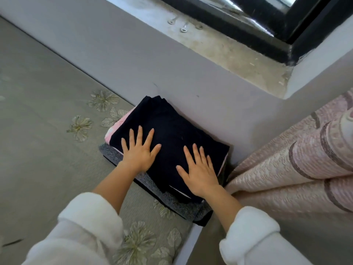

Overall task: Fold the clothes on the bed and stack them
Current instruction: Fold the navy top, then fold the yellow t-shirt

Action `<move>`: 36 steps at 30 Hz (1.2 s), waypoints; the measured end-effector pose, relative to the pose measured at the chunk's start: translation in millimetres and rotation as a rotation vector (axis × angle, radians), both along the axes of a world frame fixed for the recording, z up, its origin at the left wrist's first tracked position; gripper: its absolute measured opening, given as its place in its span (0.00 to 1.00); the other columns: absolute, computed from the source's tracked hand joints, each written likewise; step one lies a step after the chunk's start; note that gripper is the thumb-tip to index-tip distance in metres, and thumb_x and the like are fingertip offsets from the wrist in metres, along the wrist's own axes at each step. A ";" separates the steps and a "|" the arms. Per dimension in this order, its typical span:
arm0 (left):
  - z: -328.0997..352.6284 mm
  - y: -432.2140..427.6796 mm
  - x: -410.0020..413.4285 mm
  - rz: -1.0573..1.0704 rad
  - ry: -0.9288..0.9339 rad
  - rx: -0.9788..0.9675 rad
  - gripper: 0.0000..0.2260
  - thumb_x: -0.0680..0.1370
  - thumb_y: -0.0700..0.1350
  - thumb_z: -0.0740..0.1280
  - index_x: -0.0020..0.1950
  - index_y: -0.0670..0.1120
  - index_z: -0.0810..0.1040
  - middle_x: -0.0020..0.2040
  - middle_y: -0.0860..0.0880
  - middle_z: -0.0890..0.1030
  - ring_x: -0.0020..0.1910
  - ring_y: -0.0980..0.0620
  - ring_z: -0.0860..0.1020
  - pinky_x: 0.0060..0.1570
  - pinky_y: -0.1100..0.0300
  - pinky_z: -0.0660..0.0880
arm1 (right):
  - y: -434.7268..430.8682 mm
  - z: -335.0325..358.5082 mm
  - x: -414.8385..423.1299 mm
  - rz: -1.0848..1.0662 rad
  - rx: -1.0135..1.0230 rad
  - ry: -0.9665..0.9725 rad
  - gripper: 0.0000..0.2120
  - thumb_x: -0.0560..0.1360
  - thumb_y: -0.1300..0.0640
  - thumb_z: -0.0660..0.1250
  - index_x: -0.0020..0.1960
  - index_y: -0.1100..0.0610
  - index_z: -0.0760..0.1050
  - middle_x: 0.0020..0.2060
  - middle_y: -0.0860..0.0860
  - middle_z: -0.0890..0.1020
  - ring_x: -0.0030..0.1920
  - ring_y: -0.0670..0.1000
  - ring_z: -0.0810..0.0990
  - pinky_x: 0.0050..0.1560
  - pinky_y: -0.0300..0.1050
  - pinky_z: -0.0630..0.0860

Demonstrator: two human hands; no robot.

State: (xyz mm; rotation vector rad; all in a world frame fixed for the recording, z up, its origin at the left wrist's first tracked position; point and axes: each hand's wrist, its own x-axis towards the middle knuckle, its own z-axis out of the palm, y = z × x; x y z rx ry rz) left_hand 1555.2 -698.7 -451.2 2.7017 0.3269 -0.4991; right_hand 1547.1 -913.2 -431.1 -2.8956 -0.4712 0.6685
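Observation:
A folded dark navy garment point(168, 127) lies on top of a stack of clothes in the bed's corner against the wall. Under it a pink garment point(112, 129) shows at the left edge, and a grey knitted garment point(172, 201) sticks out at the bottom. My left hand point(139, 152) lies flat on the navy garment's left part with fingers spread. Flat on its near right part is my right hand point(198, 171), fingers straight. Both hands press down on the stack and grip nothing.
The bed point(47, 131) has a grey-green sheet with embroidered flowers. A grey wall point(133, 60) runs behind the stack, with a concrete window sill point(219, 41) holding small keys point(183, 28). A pink patterned curtain point(296, 159) hangs at the right, close to the stack.

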 end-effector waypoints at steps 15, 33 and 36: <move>78.8 -44.3 -246.3 0.455 0.018 -0.108 0.26 0.82 0.56 0.51 0.79 0.53 0.49 0.79 0.46 0.47 0.77 0.43 0.45 0.74 0.45 0.45 | 3.6 74.2 -140.4 0.219 0.313 -0.177 0.23 0.80 0.50 0.58 0.72 0.56 0.62 0.72 0.52 0.65 0.73 0.52 0.59 0.73 0.51 0.55; 150.2 -68.0 -727.6 1.260 -0.130 0.201 0.20 0.81 0.50 0.56 0.73 0.49 0.64 0.72 0.48 0.66 0.71 0.46 0.61 0.66 0.51 0.63 | 124.5 112.6 -537.5 1.168 0.285 0.060 0.27 0.79 0.47 0.56 0.75 0.55 0.57 0.71 0.53 0.65 0.71 0.55 0.63 0.69 0.52 0.60; 155.6 -54.5 -817.5 1.375 -0.111 0.245 0.20 0.81 0.51 0.55 0.73 0.50 0.63 0.72 0.48 0.65 0.71 0.46 0.60 0.65 0.51 0.63 | 158.3 119.7 -621.1 1.325 0.305 0.061 0.28 0.80 0.47 0.57 0.76 0.56 0.56 0.73 0.53 0.64 0.72 0.55 0.61 0.71 0.52 0.59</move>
